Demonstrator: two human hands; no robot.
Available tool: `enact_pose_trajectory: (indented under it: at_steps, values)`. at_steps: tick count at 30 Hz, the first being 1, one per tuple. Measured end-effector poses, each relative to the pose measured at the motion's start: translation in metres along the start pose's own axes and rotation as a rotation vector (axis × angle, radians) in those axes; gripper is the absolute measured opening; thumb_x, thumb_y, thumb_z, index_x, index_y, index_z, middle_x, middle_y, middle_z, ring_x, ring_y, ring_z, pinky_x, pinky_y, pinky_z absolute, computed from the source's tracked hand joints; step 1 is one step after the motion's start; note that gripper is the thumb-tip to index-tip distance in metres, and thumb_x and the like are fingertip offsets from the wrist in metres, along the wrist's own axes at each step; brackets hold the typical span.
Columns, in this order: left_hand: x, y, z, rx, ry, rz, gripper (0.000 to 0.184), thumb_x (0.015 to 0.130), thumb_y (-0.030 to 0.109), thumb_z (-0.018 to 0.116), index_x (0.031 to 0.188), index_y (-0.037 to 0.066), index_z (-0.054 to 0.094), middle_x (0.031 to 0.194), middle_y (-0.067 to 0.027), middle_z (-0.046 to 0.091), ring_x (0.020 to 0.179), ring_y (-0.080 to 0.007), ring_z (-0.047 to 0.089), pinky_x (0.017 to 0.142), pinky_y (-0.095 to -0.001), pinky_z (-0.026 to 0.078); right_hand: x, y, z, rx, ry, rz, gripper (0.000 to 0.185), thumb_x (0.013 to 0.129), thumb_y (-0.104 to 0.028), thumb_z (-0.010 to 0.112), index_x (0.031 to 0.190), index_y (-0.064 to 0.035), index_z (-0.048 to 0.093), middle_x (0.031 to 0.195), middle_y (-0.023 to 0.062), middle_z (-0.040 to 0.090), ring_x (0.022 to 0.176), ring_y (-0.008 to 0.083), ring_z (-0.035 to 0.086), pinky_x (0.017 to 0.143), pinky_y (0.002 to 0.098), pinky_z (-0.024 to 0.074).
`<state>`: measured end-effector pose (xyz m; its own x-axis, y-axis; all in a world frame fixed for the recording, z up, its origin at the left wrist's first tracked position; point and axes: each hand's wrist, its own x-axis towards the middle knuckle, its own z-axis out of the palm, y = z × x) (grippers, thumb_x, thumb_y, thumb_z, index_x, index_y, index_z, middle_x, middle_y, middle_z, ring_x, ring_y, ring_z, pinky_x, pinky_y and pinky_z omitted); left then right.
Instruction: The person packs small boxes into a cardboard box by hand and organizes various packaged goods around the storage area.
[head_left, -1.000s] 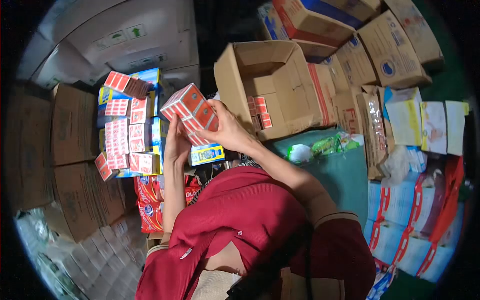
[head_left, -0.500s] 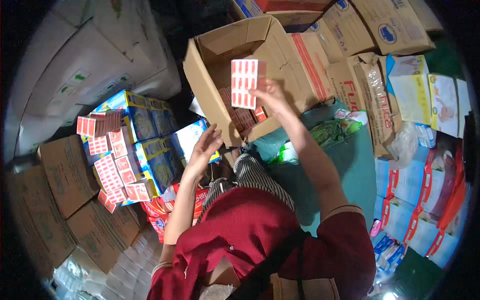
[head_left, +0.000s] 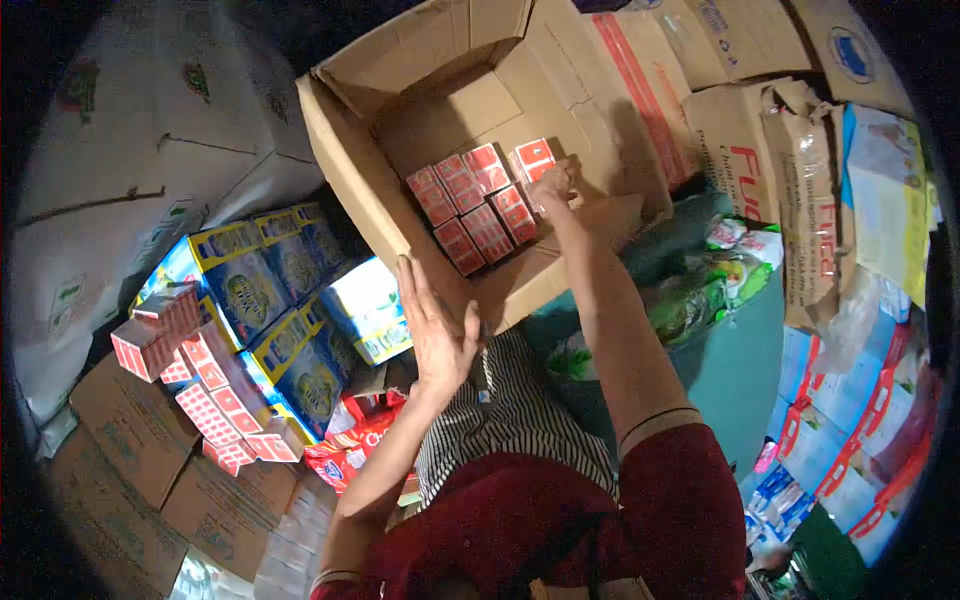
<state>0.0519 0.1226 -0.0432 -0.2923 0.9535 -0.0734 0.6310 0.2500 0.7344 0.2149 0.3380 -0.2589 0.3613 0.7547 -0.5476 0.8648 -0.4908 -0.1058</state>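
Note:
An open cardboard box (head_left: 352,165) stands in front of me. Inside it, several red-and-white packs (head_left: 486,228) lie side by side in two rows on the bottom. My right hand (head_left: 553,188) reaches over the near wall into the box, its fingers closed on another red-and-white pack (head_left: 533,154) just right of the rows. My left hand (head_left: 437,345) has its fingers stretched out and holds nothing. Its fingertips are at the near left corner of the box; whether they press on it I cannot tell.
More red-and-white packs (head_left: 215,385) are piled at the left, beside blue-and-yellow packages (head_left: 255,290). Green plastic-wrapped goods (head_left: 690,300) lie on a teal surface (head_left: 735,350) at the right. Cardboard cartons (head_left: 740,170) and blue-and-red packages (head_left: 840,400) stand farther right.
My right hand has lowered the red-and-white pack from above the box down into it. My left hand has straightened its fingers near the box corner. The view has shifted, showing more of the inside.

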Motion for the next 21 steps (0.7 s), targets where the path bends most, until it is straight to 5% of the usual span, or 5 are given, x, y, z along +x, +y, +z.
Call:
enact_pose_trajectory:
  at_steps: [6, 16, 18, 20, 21]
  values:
    - [0.035, -0.008, 0.029, 0.139, -0.082, 0.128, 0.063, 0.069, 0.009, 0.063, 0.127, 0.002, 0.041, 0.136, -0.0208, 0.03, 0.129, -0.0395, 0.024, 0.107, -0.052, 0.018, 0.014, 0.014, 0.024, 0.087, -0.089, 0.086, 0.071, 0.066, -0.008, 0.069, 0.119, 0.0076, 0.026, 0.121, 0.0279, 0.043, 0.115, 0.0346, 0.046, 0.093, 0.0388, 0.0435]
    - [0.032, -0.021, 0.041, 0.4, -0.22, 0.226, 0.058, 0.066, 0.018, 0.064, 0.121, 0.006, 0.049, 0.127, -0.0107, 0.045, 0.121, -0.0278, 0.038, 0.107, -0.0482, 0.018, 0.112, 0.094, 0.137, -0.422, -0.019, -0.1, 0.048, 0.077, -0.021, 0.057, 0.113, 0.0071, 0.043, 0.118, 0.0292, 0.047, 0.106, 0.0358, 0.053, 0.09, 0.0524, 0.0401]
    - [0.032, -0.02, 0.041, 0.384, -0.223, 0.22, 0.058, 0.066, 0.018, 0.064, 0.122, 0.006, 0.049, 0.126, -0.0104, 0.045, 0.12, -0.0273, 0.039, 0.107, -0.0482, 0.018, 0.075, 0.069, 0.095, -0.346, -0.161, -0.047, 0.045, 0.078, -0.022, 0.054, 0.112, 0.0065, 0.047, 0.119, 0.0282, 0.047, 0.105, 0.036, 0.054, 0.09, 0.0538, 0.0385]
    - [0.032, -0.02, 0.039, 0.368, -0.222, 0.217, 0.059, 0.066, 0.017, 0.065, 0.122, 0.006, 0.048, 0.125, -0.0102, 0.045, 0.12, -0.0271, 0.039, 0.107, -0.0484, 0.017, 0.091, 0.068, 0.093, -0.664, -0.461, -0.35, 0.046, 0.077, -0.022, 0.054, 0.113, 0.0057, 0.048, 0.119, 0.0272, 0.047, 0.104, 0.036, 0.054, 0.09, 0.0514, 0.038]
    - [0.032, -0.02, 0.039, 0.358, -0.22, 0.218, 0.059, 0.066, 0.017, 0.065, 0.122, 0.006, 0.048, 0.124, -0.0102, 0.046, 0.119, -0.0271, 0.039, 0.107, -0.0485, 0.017, 0.097, 0.077, 0.11, -0.582, -0.247, -0.294, 0.046, 0.076, -0.024, 0.056, 0.112, 0.0036, 0.05, 0.115, 0.0252, 0.051, 0.102, 0.0345, 0.055, 0.09, 0.0478, 0.0396]
